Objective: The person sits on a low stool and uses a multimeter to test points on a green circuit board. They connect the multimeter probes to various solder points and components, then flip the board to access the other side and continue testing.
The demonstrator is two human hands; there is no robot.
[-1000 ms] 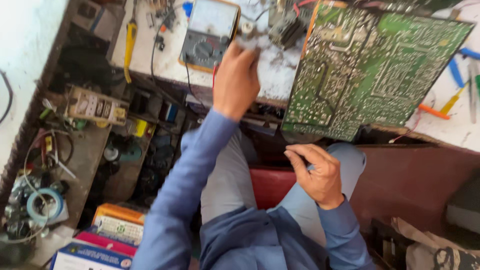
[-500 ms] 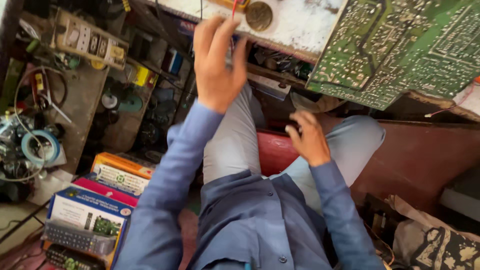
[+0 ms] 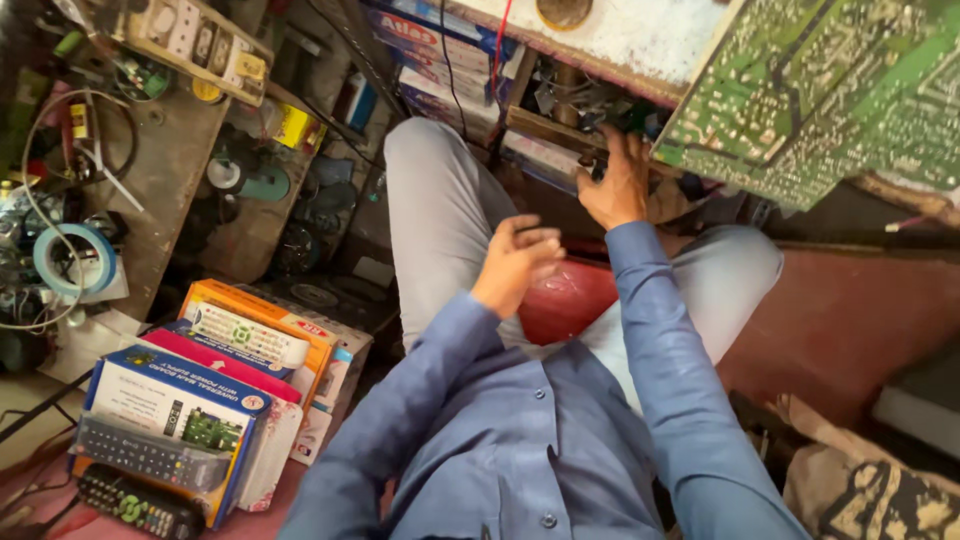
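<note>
Left hand: left hand point(image 3: 518, 262) hovers above the lap with fingers loosely curled, palm half open, gripping nothing that shows.
Left-side clutter: a roll of pale blue tape point(image 3: 72, 260) lies among wires on the brown side shelf point(image 3: 175, 170); below it sits a stack of printed cardboard boxes point(image 3: 235, 365), with a black remote control point(image 3: 135, 500) at the stack's near end.
Right hand: right hand point(image 3: 612, 180) reaches into the open shelf under the white-topped workbench point(image 3: 640, 45), fingers spread and pressed among dark small parts point(image 3: 590, 105); whether it has closed on one I cannot tell, since the fingertips are buried in shadow.
Small parts, handling: likely light, hard and loosely piled, so they may shift or snag on each other; best pinched singly by the body, not by any lead or wire.
Circuit board: a large green printed circuit board point(image 3: 830, 95) rests tilted on the bench just beside the right hand, solder side up.
Circuit board, handling: stiff, light, fragile at the joints, prickly underneath; judged safest held by its bare edges.
</note>
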